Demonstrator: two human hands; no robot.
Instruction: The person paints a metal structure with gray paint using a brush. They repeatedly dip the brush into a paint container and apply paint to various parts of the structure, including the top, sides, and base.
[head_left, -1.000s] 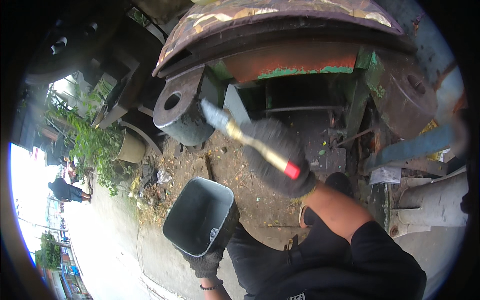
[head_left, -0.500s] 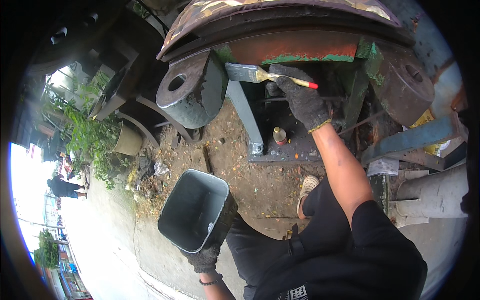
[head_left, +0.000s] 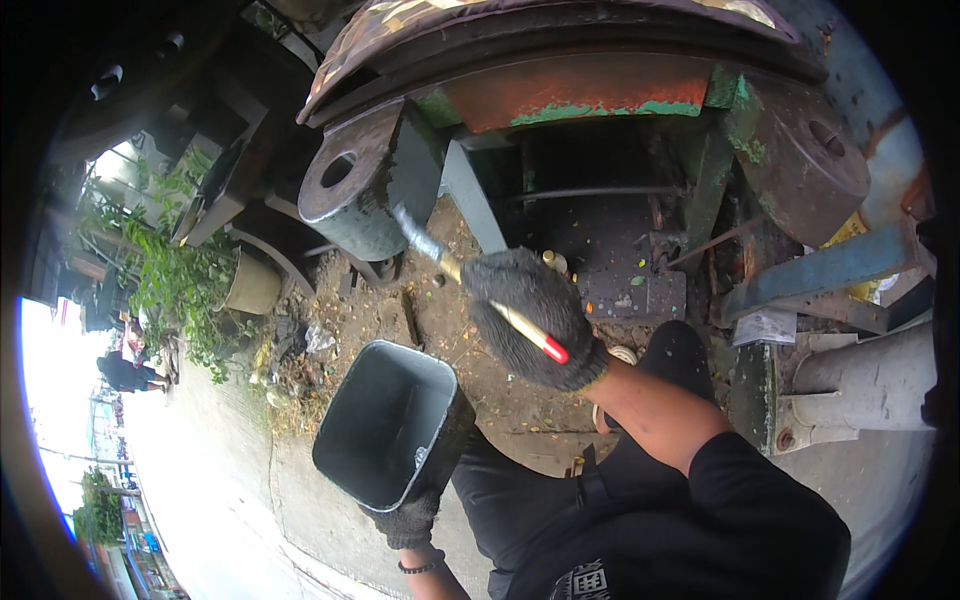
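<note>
A paintbrush (head_left: 512, 318) with a pale, red-tipped handle is gripped in my gloved right hand (head_left: 535, 318). Its grey bristles touch, or nearly touch, the lower side of the rounded metal bracket (head_left: 355, 215), which has a round hole and patches of grey paint. Lower down, my gloved left hand (head_left: 405, 522) holds a square-mouthed dark container (head_left: 385, 425) from beneath, tilted so that its inside shows. Grey paint coats the inner walls. Most of the left fingers are hidden under the container.
A grey-painted metal leg (head_left: 474, 195) stands right of the bracket. Behind my right hand is a small bottle (head_left: 555, 262). A potted plant (head_left: 254, 280) is at left, a blue metal bar (head_left: 825, 268) at right. Farther left, a person (head_left: 130, 372) is by the road.
My right hand has moved down and left with the paintbrush, whose bristles have gone from beside the grey leg to the bracket's lower side. The left hand and container have hardly moved.
</note>
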